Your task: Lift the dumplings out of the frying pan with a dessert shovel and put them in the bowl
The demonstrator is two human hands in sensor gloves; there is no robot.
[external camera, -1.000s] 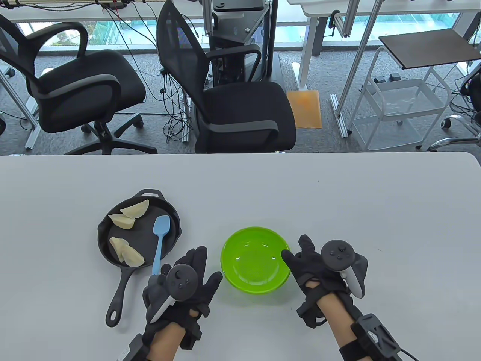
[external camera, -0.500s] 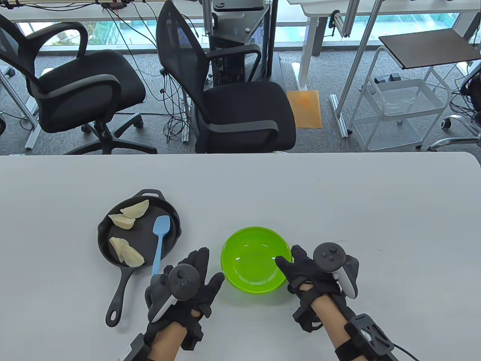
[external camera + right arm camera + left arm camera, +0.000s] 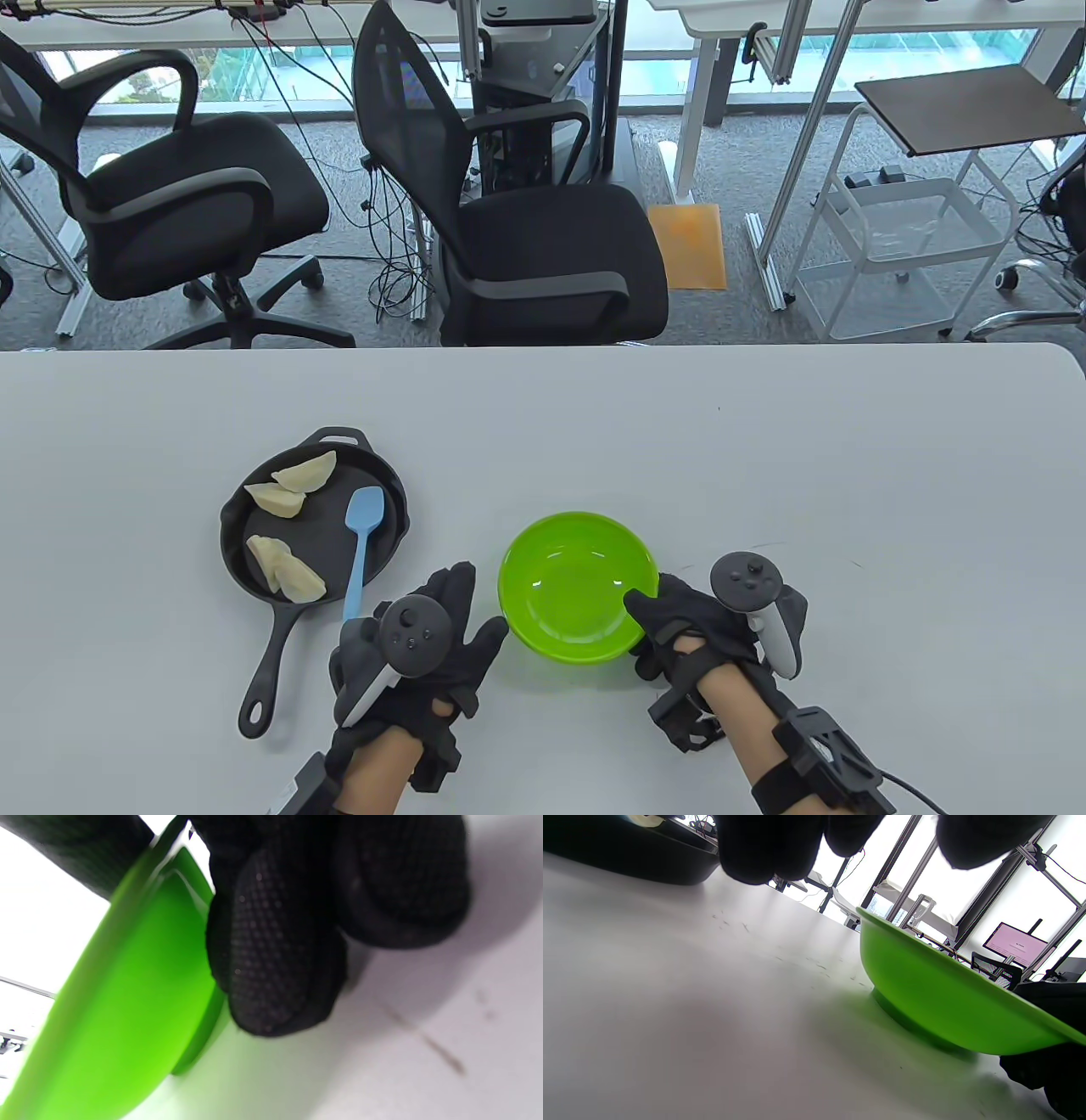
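A black frying pan at the table's left holds several pale dumplings and a light-blue dessert shovel, whose handle sticks out over the near rim. My left hand lies flat with spread fingers between the pan's handle and the bowl, just behind the shovel's handle end, holding nothing. The green bowl is empty. My right hand grips its right rim, with the thumb over the edge. In the right wrist view the curled fingers press the bowl's outer wall.
The pan's long handle points toward the near edge, left of my left hand. Beyond the table's far edge stand two black office chairs. The left wrist view shows the bowl's side and the pan's wall.
My right hand slid left and nearer, its thumb came over the bowl's rim and its fingers curled against the outer wall. The left hand edged slightly right.
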